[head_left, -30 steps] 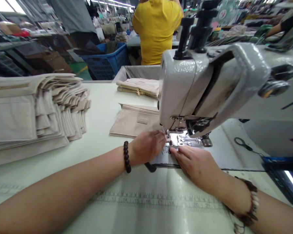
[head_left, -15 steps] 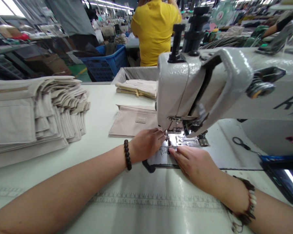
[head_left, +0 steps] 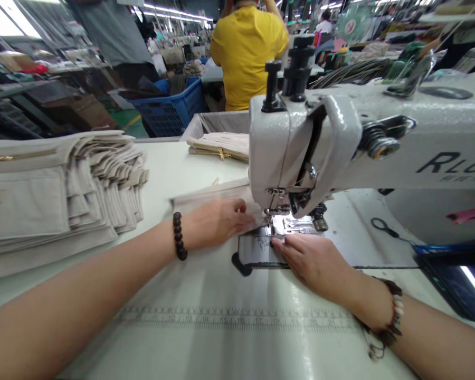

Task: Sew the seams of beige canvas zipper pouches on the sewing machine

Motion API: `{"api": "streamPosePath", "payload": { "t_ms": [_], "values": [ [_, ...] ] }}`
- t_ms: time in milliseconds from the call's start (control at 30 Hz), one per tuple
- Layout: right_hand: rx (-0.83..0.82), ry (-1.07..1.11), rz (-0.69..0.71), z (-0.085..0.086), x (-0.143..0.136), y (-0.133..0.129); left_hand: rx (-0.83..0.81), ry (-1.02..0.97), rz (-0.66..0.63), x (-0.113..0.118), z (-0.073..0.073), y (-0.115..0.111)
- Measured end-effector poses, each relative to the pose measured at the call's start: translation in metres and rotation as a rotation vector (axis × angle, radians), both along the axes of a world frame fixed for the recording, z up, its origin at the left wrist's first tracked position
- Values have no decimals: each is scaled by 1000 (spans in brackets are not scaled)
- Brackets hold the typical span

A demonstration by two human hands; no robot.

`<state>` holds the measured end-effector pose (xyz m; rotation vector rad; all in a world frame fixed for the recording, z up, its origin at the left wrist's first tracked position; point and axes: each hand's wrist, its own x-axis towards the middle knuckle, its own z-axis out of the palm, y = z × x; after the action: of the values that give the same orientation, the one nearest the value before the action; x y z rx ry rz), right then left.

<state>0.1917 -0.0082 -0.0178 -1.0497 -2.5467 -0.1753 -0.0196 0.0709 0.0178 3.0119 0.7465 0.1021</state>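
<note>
Beige, flat fabric piece (head_left: 217, 192) lies, in the head view, beneath the left hand (head_left: 206, 224), whose curled fingers blur: I cannot tell if they grip. Right hand (head_left: 314, 261) rests outstretched, unclenched, beside a white metal sewing machine (head_left: 288, 142) lettered "RLO".

Both forearms (head_left: 114, 274) bare, seen from where I stand. At wrist behind left hand's (head_left: 211, 222) grip: single-strand bracelet (head_left: 179, 236), round dark beads, close-set. Behind right hand's (head_left: 316, 258) grip: busier bracelet (head_left: 388, 338), dark brown pieces plus pale cream beads (head_left: 398, 306) (far less uniform than other one). Thin cord (head_left: 370, 340) dangling below, small tips blurred.
</note>
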Motion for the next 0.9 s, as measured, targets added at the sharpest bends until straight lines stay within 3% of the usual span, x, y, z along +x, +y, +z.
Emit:
{"api": "streamPosePath", "payload": {
  "t_ms": [100,233,400,533,633,733,900],
  "values": [
    [15,0,37,2,2,-1,-21,142,-31,1,6,-27],
    [34,-16,46,3,3,0,22,105,14,11,-1,-54],
    [49,-17,28,2,4,1,88,75,7,17,-6,-52],
    [18,-44,2,2,4,0,-20,104,61,19,0,-48],
    [-49,-98,-23,3,4,0,-119,65,78,13,9,-57],
    [-124,-177,-68,9,6,-3,-169,53,-25,-1,19,-82],
    [-238,-253,-51,36,9,-33,-57,-53,-256,-23,23,-118]
  ]
}}
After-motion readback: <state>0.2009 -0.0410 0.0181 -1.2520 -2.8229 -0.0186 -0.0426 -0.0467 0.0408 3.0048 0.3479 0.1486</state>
